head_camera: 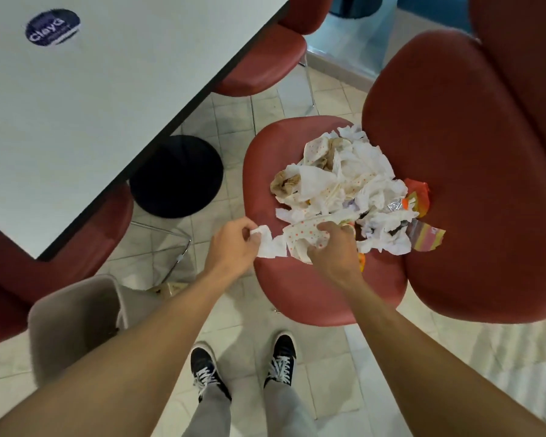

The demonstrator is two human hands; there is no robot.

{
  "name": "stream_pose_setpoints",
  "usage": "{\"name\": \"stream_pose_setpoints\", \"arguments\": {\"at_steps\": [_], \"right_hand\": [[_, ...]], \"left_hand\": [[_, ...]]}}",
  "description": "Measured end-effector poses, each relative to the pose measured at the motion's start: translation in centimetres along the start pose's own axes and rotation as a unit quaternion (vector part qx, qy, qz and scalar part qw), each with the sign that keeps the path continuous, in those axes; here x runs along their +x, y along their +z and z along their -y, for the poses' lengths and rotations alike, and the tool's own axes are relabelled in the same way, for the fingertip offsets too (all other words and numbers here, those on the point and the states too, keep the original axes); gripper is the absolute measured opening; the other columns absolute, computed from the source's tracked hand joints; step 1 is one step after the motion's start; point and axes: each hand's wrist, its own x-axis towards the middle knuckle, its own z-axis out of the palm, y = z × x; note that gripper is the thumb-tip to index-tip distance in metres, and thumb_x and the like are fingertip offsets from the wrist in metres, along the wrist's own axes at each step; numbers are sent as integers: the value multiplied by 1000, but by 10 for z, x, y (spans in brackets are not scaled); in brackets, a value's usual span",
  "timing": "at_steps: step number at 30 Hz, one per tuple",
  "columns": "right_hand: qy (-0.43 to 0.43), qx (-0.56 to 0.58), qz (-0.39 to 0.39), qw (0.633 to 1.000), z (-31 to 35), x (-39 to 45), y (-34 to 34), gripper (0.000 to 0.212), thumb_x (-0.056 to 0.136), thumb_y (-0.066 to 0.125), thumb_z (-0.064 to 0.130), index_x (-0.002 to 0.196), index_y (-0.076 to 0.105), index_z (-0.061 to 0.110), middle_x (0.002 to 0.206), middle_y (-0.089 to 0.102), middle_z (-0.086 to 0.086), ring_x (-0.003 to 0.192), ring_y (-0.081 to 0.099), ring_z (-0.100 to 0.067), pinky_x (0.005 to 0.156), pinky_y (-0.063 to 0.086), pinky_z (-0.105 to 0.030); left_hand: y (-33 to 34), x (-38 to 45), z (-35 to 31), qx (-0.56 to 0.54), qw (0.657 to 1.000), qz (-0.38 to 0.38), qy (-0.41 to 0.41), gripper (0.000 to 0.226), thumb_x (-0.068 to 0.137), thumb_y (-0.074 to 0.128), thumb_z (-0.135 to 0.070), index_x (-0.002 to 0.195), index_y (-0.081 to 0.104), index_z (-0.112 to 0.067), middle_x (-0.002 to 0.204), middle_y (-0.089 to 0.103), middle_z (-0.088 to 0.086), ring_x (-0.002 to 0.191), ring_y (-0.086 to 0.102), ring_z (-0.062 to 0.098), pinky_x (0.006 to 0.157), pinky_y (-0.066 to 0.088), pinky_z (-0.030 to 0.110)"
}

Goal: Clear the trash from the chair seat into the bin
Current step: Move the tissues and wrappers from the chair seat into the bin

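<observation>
Trash [344, 184] lay heaped on the red chair seat [297, 288] just beyond both hands. Left hand [234, 244] pinched a white napkin [270, 244]; right hand [334, 247] gripped dotted paper [300, 234]. Beige bin [76, 316] stood below the left hand.

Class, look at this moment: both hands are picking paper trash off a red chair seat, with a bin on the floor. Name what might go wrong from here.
1. The left hand pinches only a corner of a white tissue; it may tear or drop.
2. The bin stands apart from the chair seat, so scraps could fall on the floor on the way.
3. The right hand grabbing the dotted paper may drag the pile off the edge.
</observation>
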Motion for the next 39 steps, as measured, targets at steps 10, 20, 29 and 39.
{"name": "stream_pose_setpoints", "arguments": {"at_steps": [10,20,29,39], "right_hand": [[-68,-44,70,994,87,-77,112,46,84,68,14,128,55,14,129,44,-11,109,51,-21,79,32,-14],[-110,-82,176,975,173,-137,247,47,84,65,7,129,54,14,127,41,-7,103,55,-22,88,50,-27],[-115,-112,244,956,195,-163,310,59,84,64,7,138,44,17,135,33,-7,103,46,-16,87,36,-16],[-75,-105,194,973,175,-125,271,55,86,66,16,136,46,16,137,34,-10,101,55,-21,93,43,-23]], "left_hand": [[-105,-67,127,-83,990,-80,-78,12,86,56,-12,91,65,-17,86,66,1,79,63,19,66,54,30],[-189,-118,284,-73,966,-174,-180,20,81,58,-2,78,59,-22,85,62,4,75,56,16,70,42,21],[-195,-126,338,-108,957,-155,-220,14,80,67,-6,87,63,-17,95,58,1,88,57,13,78,39,20],[-186,-91,308,-76,978,-104,-161,13,83,69,-15,92,66,-24,97,59,-5,87,59,11,80,46,22]]}}
